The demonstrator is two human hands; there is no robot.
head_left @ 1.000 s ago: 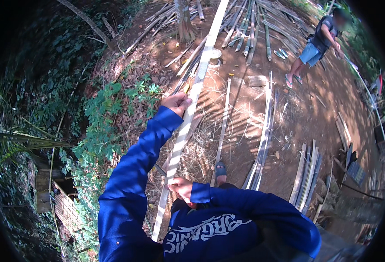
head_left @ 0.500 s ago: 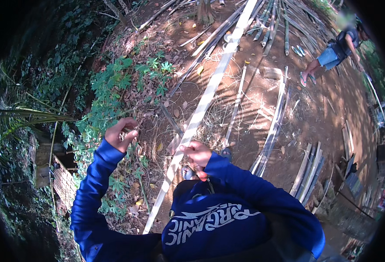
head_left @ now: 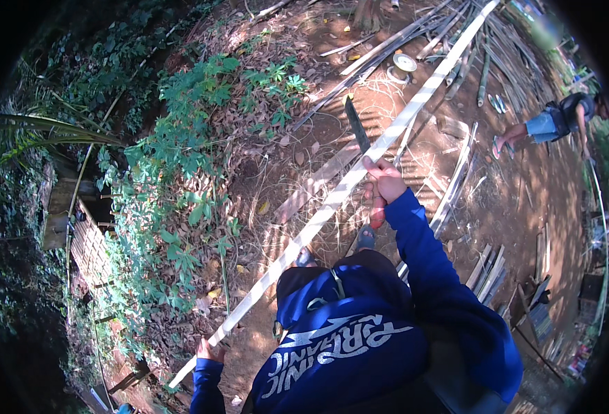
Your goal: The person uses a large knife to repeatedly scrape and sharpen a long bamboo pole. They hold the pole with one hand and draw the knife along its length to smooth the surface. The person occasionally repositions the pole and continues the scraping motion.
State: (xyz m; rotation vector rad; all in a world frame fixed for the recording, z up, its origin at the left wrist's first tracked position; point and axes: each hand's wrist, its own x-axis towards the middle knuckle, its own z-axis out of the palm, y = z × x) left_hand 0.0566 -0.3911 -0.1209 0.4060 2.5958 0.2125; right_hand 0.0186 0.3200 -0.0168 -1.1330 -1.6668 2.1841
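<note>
Down to the lower end of one long pale strip (head_left: pixel 332 201) our left hand (head_left: pixel 210 350) has moved.
Its fingers close round the strip, which slants across before us; our right hand (head_left: pixel 387 181) grasps it higher up, seemingly with one dark blade (head_left: pixel 357 125). Pale lettering crosses our blue top (head_left: pixel 401 362). Beyond: our two feet (head_left: pixel 365 238), one round spool (head_left: pixel 404 62), one co-worker (head_left: pixel 560 119) well apart.

Bare brown earth (head_left: pixel 494 207), streaked with sun and shadow, was the ground. A heap of bamboo poles (head_left: pixel 508 65) lay between one and two o'clock, a wooden block (head_left: pixel 451 127) and a pair of slippers (head_left: pixel 497 103) at two, slats (head_left: pixel 492 272) near four, dry leaves (head_left: pixel 249 155) toward eleven.
</note>
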